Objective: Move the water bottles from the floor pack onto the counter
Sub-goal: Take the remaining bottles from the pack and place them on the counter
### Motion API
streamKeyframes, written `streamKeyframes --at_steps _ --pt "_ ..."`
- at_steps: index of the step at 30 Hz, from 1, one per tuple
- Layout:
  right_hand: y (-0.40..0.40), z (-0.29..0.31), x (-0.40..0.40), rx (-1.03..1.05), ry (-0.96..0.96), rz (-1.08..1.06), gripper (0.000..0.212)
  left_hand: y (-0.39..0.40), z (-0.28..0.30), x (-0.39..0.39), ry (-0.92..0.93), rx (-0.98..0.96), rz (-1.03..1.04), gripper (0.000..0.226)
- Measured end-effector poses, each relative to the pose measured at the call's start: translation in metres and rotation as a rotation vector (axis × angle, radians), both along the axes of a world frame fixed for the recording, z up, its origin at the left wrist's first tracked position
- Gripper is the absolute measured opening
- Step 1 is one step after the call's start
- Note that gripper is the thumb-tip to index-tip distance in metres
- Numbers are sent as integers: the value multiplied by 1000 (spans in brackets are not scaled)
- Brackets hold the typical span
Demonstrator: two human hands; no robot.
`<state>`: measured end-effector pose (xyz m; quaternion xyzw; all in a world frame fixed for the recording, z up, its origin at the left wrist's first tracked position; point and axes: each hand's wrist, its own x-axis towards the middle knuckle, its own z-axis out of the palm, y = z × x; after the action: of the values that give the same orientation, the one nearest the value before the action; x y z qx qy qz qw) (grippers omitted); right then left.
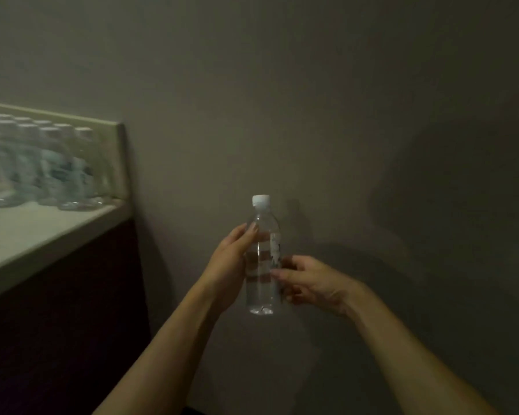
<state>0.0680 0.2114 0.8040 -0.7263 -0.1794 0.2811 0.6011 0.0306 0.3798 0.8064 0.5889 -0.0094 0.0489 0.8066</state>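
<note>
Carrying one upright bottle midair, left hand wrapping it, right hand pinching its side; joining many bottles crowding the counter; floor pack unseen.

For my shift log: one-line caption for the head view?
Both hands, left and right, hold a capped bottle upright beside the counter of bottles.

The scene is dim and grainy, muddy olive-grey throughout; a soft shadow darkens the wall toward three o'clock; the row of bottles at nine o'clock is smeared by blur; the held bottle at centre is sharper, its white cap catching faint light; the counter edge bows with wide-angle distortion.
</note>
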Motion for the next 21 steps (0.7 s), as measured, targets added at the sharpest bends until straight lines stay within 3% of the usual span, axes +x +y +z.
streamKeyframes --at_steps 5,12,18,21 --pt "54 27 -11 -14 -160 73 36 38 22 -24 -12 43 76 50" --pt "130 41 -29 8 -347 -15 50 107 44 -56 -75 309 313 47" --pt "228 44 -55 110 -425 -104 42 188 47 -89 -96 425 554 54" --pt "287 41 -68 146 -444 -167 40 238 55 -107 -121 498 681 43"
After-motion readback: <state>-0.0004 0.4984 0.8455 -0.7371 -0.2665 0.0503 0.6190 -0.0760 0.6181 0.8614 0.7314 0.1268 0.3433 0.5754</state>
